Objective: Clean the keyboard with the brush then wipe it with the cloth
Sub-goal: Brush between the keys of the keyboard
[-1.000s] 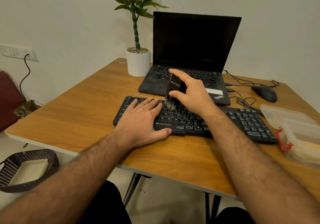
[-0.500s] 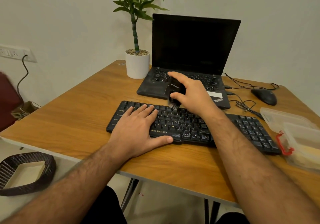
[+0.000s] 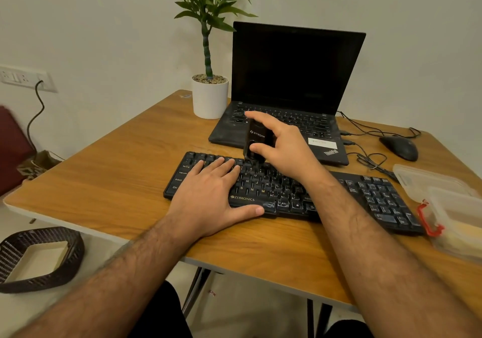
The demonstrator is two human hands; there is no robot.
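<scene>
Keyboard [image 3: 326,196] lies mid-frame under the flat, pressing left hand [image 3: 211,194]; right hand [image 3: 284,147] grips the brush [image 3: 257,142] upright on its upper key rows.

A wooden table [image 3: 109,181] stands against a plain pale wall [image 3: 104,29]; a socket plate [image 3: 23,78] sits far left, above light floor [image 3: 109,246].

Laptop [image 3: 292,89] open, potted plant [image 3: 210,95] to its left, mouse [image 3: 399,147] to its right.

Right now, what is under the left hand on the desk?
The left hand lies flat on the left end of the black keyboard, fingers straight over the keys, thumb along its front edge. The keys beneath the palm are covered and cannot be seen.
</scene>
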